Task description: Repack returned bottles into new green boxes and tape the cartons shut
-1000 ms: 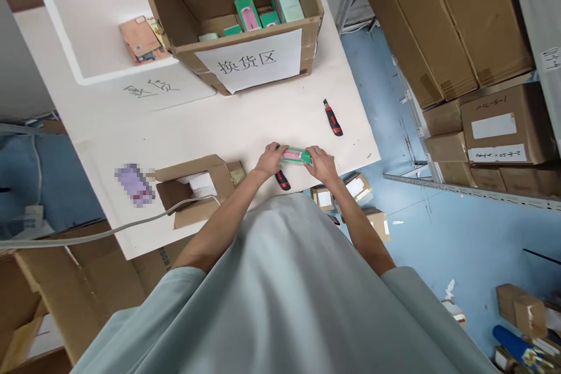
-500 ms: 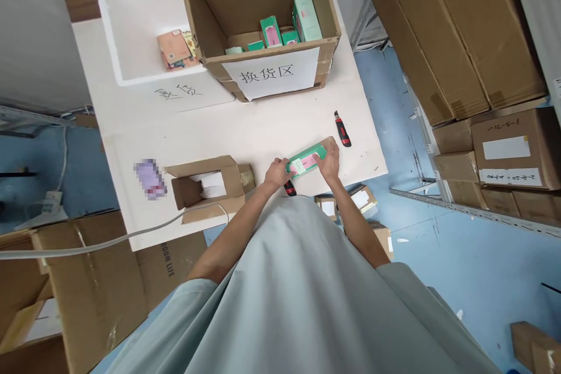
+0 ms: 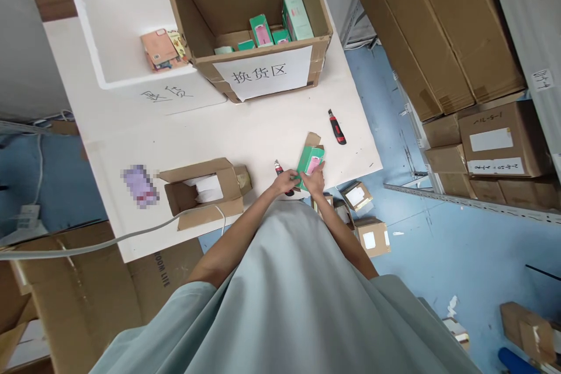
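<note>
Before us lies the white rectangular tabletop (image 3: 184,134), with a big open brown cardboard box (image 3: 236,0) beside a white open-topped bin (image 3: 85,29) at its far side. A smaller open brown carton (image 3: 232,187) lies nearer, left of our hands. Between our 2 hands, near the front edge, is the green rectangular box with a pink panel (image 3: 305,162): our left hand (image 3: 287,180) grasps its lower end, and our right hand's (image 3: 315,180) fingers grip its right side. We see 2 slim black-and-red cutters (image 3: 336,127), 1 beside our left hand.
</note>
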Tool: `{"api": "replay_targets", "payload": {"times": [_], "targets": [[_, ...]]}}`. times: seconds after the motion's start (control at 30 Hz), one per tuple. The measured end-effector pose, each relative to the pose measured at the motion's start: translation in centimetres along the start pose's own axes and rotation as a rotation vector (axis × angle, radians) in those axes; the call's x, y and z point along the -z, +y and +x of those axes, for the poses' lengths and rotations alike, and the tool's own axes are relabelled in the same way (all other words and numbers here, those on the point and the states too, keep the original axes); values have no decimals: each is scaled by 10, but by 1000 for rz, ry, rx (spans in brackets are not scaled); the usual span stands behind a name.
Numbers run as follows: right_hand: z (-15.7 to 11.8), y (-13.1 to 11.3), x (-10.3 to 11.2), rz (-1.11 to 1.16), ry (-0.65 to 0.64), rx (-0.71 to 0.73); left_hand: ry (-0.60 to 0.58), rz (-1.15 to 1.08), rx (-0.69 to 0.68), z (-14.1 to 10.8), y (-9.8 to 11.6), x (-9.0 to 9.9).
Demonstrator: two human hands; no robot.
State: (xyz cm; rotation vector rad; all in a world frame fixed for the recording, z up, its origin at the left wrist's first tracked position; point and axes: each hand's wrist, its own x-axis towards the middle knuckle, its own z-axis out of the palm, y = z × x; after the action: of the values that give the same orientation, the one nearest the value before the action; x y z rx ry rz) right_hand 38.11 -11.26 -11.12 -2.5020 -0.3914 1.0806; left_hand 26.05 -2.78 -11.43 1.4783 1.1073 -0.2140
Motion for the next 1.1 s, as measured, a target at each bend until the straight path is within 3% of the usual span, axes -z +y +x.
{"api": "replay_targets", "payload": {"times": [0.1,0.17,0.27,0.33,0.37,0.4,0.47,0.5,0.53,0.63,0.7,0.8,0.93,1.1], "targets": [[-6,-3,17,96,-22,102,45,-134,-3,-8,1,13],[-14,-3,30,283,-73,247,76,-244,-15,-16,2,27],[-32,-5,50,621,-274,446,-22,-490,-94,-36,9,49],[-45,-8,61,768,-448,474,-116,-568,-189,-53,20,64],[-50,-10,65,806,-518,466,-76,-539,-243,-63,28,71],[-55,-12,68,824,-564,455,42,-478,-309,-73,38,80],[-64,-15,70,811,-588,444,409,-289,-506,-95,65,97],[-67,-17,70,787,-576,450,507,-176,-629,-105,80,106],[-70,-19,68,761,-554,465,532,-65,-745,-115,96,115],[-77,-26,61,698,-478,550,345,230,-929,-129,139,144],[-79,-30,54,667,-431,608,208,398,-864,-122,156,163],[-76,-33,46,595,-364,656,108,521,-650,-98,161,188],[-72,-31,38,505,-338,680,-8,417,-476,-75,150,206],[-70,-33,37,527,-426,674,-134,58,-448,-82,142,212]]}}
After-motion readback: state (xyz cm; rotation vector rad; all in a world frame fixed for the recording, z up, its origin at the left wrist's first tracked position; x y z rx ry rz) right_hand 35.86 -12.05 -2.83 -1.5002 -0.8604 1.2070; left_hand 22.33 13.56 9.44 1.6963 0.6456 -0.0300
